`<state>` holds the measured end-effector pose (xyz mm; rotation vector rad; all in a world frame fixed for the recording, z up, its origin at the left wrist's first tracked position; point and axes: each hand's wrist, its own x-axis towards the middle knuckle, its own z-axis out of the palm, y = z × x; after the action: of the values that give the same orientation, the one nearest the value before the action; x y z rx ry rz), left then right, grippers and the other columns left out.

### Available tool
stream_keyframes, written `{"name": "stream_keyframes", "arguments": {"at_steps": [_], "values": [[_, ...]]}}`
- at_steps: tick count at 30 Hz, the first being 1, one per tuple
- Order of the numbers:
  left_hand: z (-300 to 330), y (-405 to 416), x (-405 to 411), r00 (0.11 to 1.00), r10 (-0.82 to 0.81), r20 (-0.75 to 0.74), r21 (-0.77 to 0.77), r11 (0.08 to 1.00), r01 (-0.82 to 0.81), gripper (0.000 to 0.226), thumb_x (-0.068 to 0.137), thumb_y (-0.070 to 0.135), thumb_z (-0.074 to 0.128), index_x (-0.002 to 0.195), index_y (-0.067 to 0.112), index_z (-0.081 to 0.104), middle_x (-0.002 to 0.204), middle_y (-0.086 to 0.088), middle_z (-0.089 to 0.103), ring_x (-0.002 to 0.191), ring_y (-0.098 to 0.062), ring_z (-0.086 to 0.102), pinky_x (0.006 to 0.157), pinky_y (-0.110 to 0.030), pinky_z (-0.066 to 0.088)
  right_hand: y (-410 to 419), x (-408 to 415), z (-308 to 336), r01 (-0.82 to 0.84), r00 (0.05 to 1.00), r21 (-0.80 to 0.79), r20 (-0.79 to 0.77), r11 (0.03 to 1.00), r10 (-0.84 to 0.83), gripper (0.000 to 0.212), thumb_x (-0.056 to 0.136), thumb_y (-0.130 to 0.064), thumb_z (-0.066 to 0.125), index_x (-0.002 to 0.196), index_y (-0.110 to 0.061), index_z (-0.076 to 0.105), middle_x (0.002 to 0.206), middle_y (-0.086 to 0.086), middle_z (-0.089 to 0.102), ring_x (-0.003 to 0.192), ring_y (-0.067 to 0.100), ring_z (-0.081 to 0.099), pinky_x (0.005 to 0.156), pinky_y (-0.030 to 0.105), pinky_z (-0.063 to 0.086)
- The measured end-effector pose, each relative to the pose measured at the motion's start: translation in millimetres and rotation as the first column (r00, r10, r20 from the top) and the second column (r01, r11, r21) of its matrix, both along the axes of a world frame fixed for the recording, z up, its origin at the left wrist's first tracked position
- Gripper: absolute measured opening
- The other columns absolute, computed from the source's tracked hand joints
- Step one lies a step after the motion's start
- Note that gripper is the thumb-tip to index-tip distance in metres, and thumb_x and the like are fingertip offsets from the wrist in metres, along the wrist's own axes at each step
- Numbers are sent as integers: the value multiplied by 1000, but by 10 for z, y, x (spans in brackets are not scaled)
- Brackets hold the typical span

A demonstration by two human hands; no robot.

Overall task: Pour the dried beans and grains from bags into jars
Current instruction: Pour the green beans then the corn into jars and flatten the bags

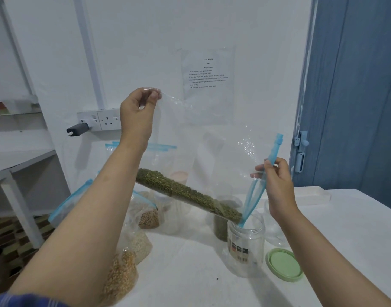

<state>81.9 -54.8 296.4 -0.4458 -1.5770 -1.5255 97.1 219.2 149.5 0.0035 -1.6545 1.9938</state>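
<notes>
While the left hand (139,105) pinches the clear bag's (203,156) raised corner and the right hand (276,180) grips its blue zip edge, green beans (188,194) slide toward the open jar (246,242). Pour appears mid-course; three filled bags (132,235) await, lid (284,264) off.
</notes>
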Motion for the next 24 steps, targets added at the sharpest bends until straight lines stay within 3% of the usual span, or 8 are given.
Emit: {"name": "stream_keyframes", "arguments": {"at_steps": [10, 24], "values": [[50, 80, 14, 1000, -3, -7, -21, 1000, 3, 20, 97, 7, 58, 87, 23, 66, 88, 7, 69, 88, -2, 64, 87, -14, 46, 37, -13, -4, 8, 1000, -15, -8, 1000, -9, 12, 105, -29, 47, 107, -19, 53, 86, -5, 66, 81, 20, 65, 84, 32, 49], [68, 106, 2, 1000, 10, -19, -49, 999, -11, 22, 97, 7, 58, 87, 24, 66, 88, 7, 69, 87, -3, 62, 91, -17, 48, 30, -28, -10, 5, 1000, -20, -7, 1000, -5, 10, 105, -28, 46, 100, -23, 53, 86, -5, 65, 77, 18, 65, 83, 31, 50]]}}
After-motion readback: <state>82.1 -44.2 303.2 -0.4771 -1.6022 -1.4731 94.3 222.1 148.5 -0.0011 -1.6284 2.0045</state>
